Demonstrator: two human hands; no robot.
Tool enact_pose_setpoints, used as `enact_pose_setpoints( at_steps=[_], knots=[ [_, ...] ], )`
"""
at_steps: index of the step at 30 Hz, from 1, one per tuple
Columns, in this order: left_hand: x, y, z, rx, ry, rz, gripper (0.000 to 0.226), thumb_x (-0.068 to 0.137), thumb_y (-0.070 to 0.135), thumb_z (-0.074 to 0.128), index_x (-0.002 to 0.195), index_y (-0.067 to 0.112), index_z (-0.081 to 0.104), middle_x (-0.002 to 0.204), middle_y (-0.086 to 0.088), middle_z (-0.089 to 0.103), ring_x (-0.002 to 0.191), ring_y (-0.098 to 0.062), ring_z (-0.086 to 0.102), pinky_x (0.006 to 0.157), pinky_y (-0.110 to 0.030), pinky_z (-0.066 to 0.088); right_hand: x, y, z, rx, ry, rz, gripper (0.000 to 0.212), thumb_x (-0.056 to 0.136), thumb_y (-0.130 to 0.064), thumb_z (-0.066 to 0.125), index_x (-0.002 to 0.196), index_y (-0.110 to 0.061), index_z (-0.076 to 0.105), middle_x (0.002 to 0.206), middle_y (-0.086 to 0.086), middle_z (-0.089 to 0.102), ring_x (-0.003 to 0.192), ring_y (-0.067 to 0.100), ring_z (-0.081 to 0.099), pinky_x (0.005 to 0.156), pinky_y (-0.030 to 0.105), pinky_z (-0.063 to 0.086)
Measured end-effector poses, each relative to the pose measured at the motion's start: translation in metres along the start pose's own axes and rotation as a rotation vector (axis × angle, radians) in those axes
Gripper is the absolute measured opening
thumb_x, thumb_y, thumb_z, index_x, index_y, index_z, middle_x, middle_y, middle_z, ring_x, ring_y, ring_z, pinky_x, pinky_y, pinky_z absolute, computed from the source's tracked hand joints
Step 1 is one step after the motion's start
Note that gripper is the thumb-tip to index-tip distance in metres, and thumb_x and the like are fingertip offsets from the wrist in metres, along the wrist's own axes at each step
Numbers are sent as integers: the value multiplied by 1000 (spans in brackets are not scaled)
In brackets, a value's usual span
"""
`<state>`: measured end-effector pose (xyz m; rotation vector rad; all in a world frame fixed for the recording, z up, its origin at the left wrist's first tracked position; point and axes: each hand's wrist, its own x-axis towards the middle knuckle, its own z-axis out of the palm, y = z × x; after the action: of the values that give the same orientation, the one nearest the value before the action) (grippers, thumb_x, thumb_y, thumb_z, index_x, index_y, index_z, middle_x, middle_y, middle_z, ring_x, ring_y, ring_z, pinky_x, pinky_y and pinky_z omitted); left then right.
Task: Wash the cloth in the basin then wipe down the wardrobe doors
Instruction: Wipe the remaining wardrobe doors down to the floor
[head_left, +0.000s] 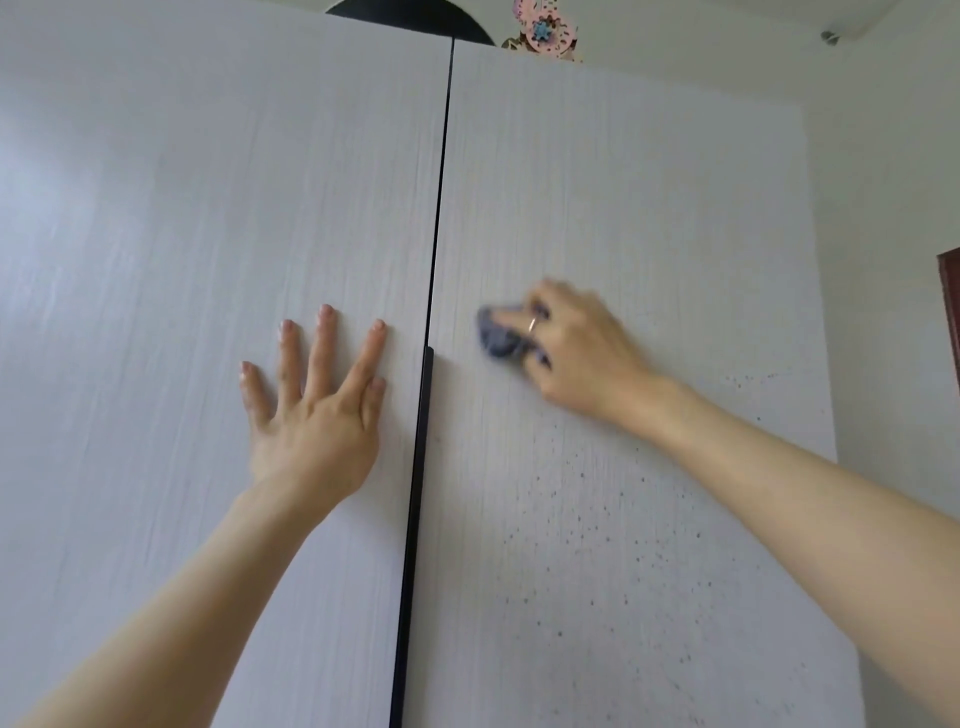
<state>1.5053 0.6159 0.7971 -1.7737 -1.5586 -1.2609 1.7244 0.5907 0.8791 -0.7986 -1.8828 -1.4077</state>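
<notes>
The left hand (311, 415) lies flat on the left wardrobe door (208, 234), fingers straight and spread, its grip open and holding nothing, just beside the dark gap between the doors. The right hand (576, 353), blurred, has its grip closed round a bunched blue-grey cloth (501, 335) pressed against the right wardrobe door (623, 182). Small dark specks (623, 545) dot that door below the right forearm.
</notes>
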Motion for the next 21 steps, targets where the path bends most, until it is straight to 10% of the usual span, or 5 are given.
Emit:
enact_pose_setpoints(
  at_steps=[3, 10, 17, 21],
  knots=[
    [0, 0, 2, -4, 15, 3, 49, 97, 45, 1, 137, 50, -28, 153, 6, -30, 140, -23, -29, 113, -52, -13, 8, 5, 4, 10, 106, 295, 44, 78, -9, 56, 121, -7, 63, 92, 16, 51, 85, 34, 54, 76, 43, 43],
    [-1, 4, 4, -58, 8, -33, 49, 98, 44, 4, 140, 51, -21, 154, 7, -28, 141, -24, -28, 113, -55, -13, -68, -19, 4, 32, -208, -215, 44, 77, -17, 41, 111, -11, 68, 88, 8, 59, 78, 21, 48, 66, 32, 40],
    [-3, 5, 5, -64, 26, -46, 49, 97, 45, 1, 138, 51, -24, 154, 6, -27, 141, -24, -28, 113, -54, -13, 0, 25, -14, -107, 0, 271, 40, 79, -4, 52, 119, -3, 60, 101, 18, 58, 96, 36, 52, 79, 43, 45],
    [-3, 3, 4, -62, 16, -44, 49, 98, 45, 2, 140, 50, -22, 154, 6, -27, 141, -25, -28, 112, -54, -13, -51, -1, -8, 21, -115, 10, 38, 77, -13, 43, 105, -3, 67, 87, 12, 58, 80, 26, 54, 65, 26, 45]
  ],
)
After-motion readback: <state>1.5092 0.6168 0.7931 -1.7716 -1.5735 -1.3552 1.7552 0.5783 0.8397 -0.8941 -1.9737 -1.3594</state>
